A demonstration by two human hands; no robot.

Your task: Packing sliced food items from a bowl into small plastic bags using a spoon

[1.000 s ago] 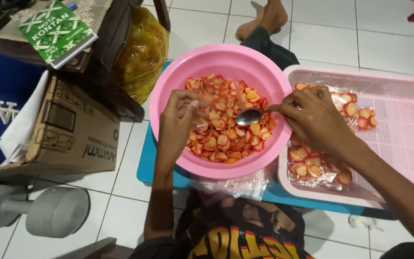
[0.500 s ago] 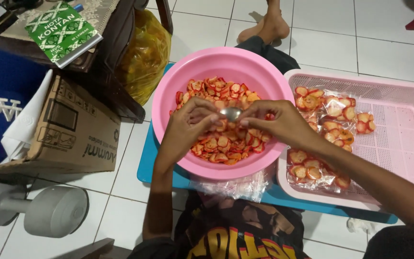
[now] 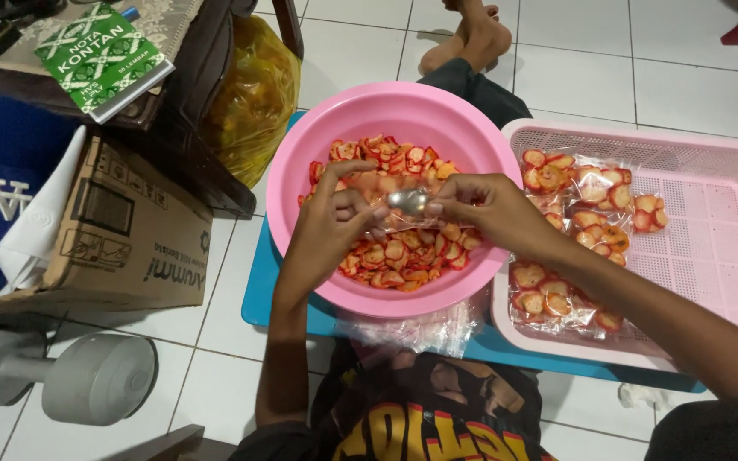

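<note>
Metal spoon (image 3: 407,201), pinched in the right hand (image 3: 490,207), tips toward a clear small bag (image 3: 377,218) that the left hand (image 3: 330,229) closes around, both above the pink bowl (image 3: 471,145) of red-rimmed chips (image 3: 395,256). If the bag mouth sags, chips would likely spill back. Filled packets (image 3: 587,192) lie in the pink basket (image 3: 711,256) alongside.

basin (image 3: 360,119): plain pink
chips (image 3: 395,256): red-rimmed, pale orange centres
spoon (image 3: 407,201): silver
basket (image 3: 719,256): pale pink, fine mesh
mat (image 3: 258,290): blue
booklet (image 3: 100,55): green, white pattern
carton (image 3: 130,230): brown
floor (image 3: 591,77): white tiles, grey joints
</note>
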